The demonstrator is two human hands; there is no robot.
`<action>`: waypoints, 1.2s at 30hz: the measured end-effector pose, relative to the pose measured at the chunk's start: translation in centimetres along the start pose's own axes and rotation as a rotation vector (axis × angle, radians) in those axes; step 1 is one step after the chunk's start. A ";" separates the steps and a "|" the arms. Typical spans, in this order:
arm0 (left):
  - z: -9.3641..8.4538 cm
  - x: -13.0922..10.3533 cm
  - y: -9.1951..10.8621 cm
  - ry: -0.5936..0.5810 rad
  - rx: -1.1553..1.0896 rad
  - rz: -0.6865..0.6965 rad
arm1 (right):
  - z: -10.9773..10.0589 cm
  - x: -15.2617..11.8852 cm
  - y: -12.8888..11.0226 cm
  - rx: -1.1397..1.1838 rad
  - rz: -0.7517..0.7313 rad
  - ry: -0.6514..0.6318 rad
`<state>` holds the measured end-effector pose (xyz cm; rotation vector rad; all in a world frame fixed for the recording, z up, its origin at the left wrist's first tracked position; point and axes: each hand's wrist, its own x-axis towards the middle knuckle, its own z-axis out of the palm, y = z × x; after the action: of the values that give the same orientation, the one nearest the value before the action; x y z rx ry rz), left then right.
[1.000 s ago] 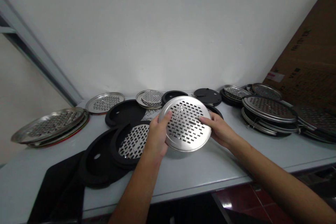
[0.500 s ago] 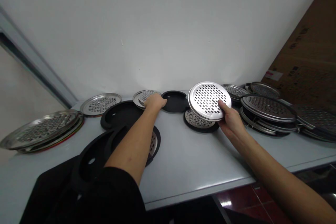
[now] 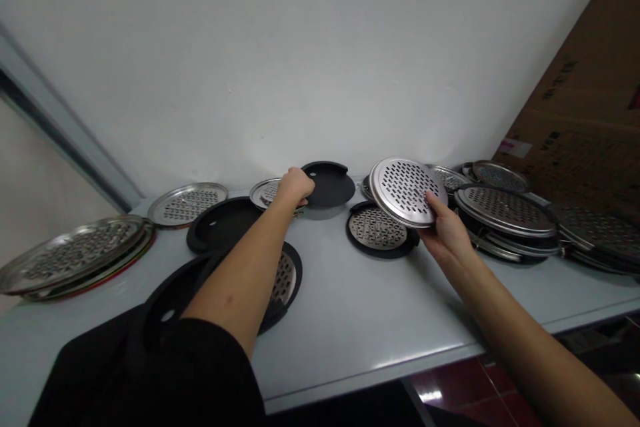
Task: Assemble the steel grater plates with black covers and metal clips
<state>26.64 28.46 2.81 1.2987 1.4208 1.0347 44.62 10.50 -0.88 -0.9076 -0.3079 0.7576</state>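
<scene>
My left hand (image 3: 297,185) is closed on the rim of a shallow black round tray (image 3: 330,188), which is raised off the table near the wall. A small metal grater plate (image 3: 263,193) lies just left of that hand, partly hidden by it. My right hand (image 3: 447,230) grips a stack of round metal grater plates (image 3: 406,188) by the near right edge, thumb on top, tilted above the table. Beneath and left of the stack, a black round holder with a grater plate in it (image 3: 379,229) rests on the table.
Stacked large grater plates (image 3: 75,253) and a single one (image 3: 189,205) stand at left. Black trays (image 3: 223,223) lie under my left arm. More stacked graters (image 3: 507,213) are at right, before a cardboard box (image 3: 590,120). A white wall (image 3: 320,60) backs the table (image 3: 340,307).
My left hand has lifted the black tray off the table. The grater plates in my right hand have shifted slightly right and tilted, showing more of the holder below.
</scene>
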 end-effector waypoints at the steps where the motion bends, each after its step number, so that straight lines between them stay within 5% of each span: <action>1: -0.5 -0.5 0.2 0.007 0.015 0.006 | 0.2 -0.3 -0.1 -0.001 0.026 -0.016; 7: -3.2 -7.9 -0.6 -0.074 0.038 0.041 | 1.1 -2.1 -0.2 -0.055 0.090 -0.159; 14: -2.0 -17.2 -4.7 -0.146 -0.327 -0.052 | 1.7 -3.9 0.7 -0.134 0.123 -0.307; 20: -2.1 -17.5 -6.7 -0.093 -0.391 0.063 | 1.9 -4.8 1.3 -0.250 0.245 -0.398; 24: -2.6 -16.8 -6.7 -0.004 -0.379 0.166 | 1.9 -5.4 2.0 -0.386 0.105 -0.457; 29: -2.2 -17.2 -6.9 -0.071 -0.351 0.190 | 1.2 -5.5 2.9 -0.540 -0.034 -0.509; 33: -3.7 -18.3 -6.5 -0.169 -0.403 0.210 | 0.6 -4.9 1.8 -0.545 -0.043 -0.786; 36: -5.6 -20.2 -5.8 -0.191 -0.581 0.085 | 0.4 -5.0 0.5 -0.633 -0.296 -1.003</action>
<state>20.34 7.87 0.20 0.9981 0.8358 1.2274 40.57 7.40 -0.71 -0.9680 -1.5997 0.8011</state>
